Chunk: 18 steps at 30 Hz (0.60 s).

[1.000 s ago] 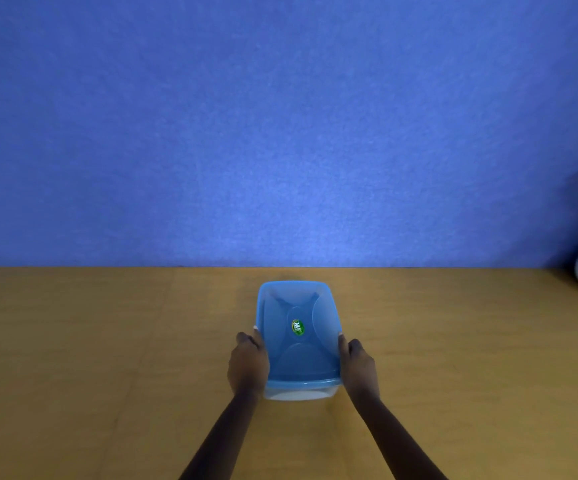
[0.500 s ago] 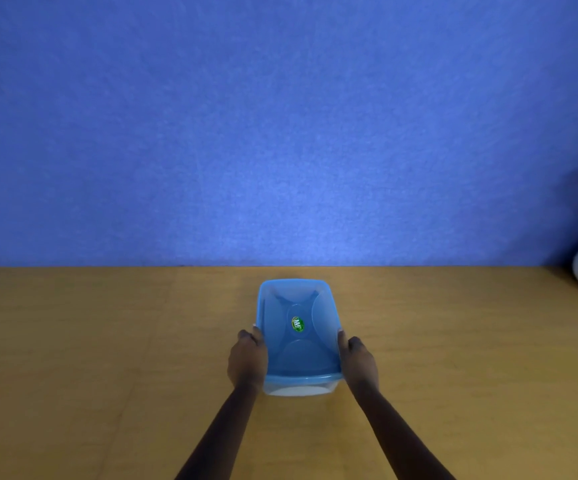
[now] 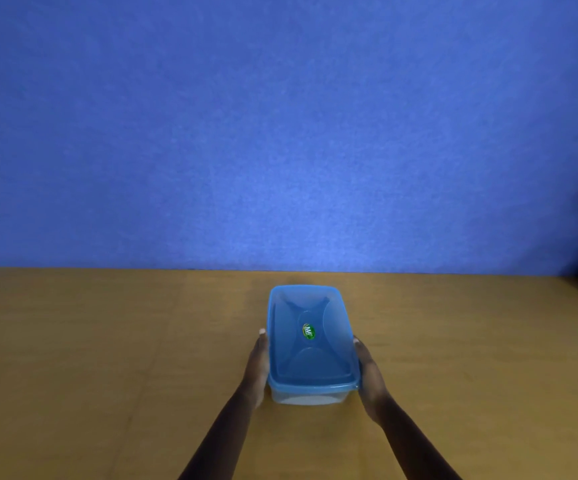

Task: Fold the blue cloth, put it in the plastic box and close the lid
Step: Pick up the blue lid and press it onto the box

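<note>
Head view: the box (image 3: 310, 398) has its lid (image 3: 315, 362) on — a hand at each side.
The box sits on the table (image 3: 107, 358). The left hand (image 3: 258, 368) lies flat on its 9 o'clock side, the right hand (image 3: 367, 370) on its 3 o'clock side, fingers (image 3: 262, 341) straight. The cloth does not show. To close it well, I think, press all round the lid rim till it sits flat.

Translucent blue plastic lid (image 3: 310, 344), smooth and faintly glossy, on a clear frosted plastic box (image 3: 310, 397); matt wood-grain table (image 3: 107, 341); blue wall (image 3: 280, 133) with a fine, felt-like matt texture
</note>
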Motion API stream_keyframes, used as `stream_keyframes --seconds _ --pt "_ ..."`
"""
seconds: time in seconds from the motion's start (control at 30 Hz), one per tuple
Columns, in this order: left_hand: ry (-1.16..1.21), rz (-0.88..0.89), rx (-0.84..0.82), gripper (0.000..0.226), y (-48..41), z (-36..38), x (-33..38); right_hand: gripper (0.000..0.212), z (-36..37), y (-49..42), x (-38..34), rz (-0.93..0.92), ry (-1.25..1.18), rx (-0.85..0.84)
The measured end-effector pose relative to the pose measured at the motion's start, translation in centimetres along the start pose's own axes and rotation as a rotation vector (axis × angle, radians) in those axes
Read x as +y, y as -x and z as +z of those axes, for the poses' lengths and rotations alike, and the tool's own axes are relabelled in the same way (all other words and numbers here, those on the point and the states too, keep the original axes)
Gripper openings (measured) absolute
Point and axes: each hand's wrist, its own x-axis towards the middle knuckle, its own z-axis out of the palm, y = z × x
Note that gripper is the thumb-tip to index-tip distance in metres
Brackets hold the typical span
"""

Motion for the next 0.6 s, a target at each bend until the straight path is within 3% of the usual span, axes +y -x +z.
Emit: stream_keyframes --seconds 0.2,0.43,0.6 --pt "0.132 0.057 -0.145 0.055 -0.6 -0.4 0.5 0.046 1.1 -0.4 0.2 -0.014 -0.102 -0.077" --pt "0.156 0.050 -0.063 0.033 -2.7 -3.2 3.3 0.041 4.6 -3.0 -0.4 -0.050 -0.139 -0.098" --pt "0.173 0.019 -0.026 0.032 -3.8 -6.6 6.3 0.040 9.2 -5.6 -0.9 -0.015 -0.133 -0.094"
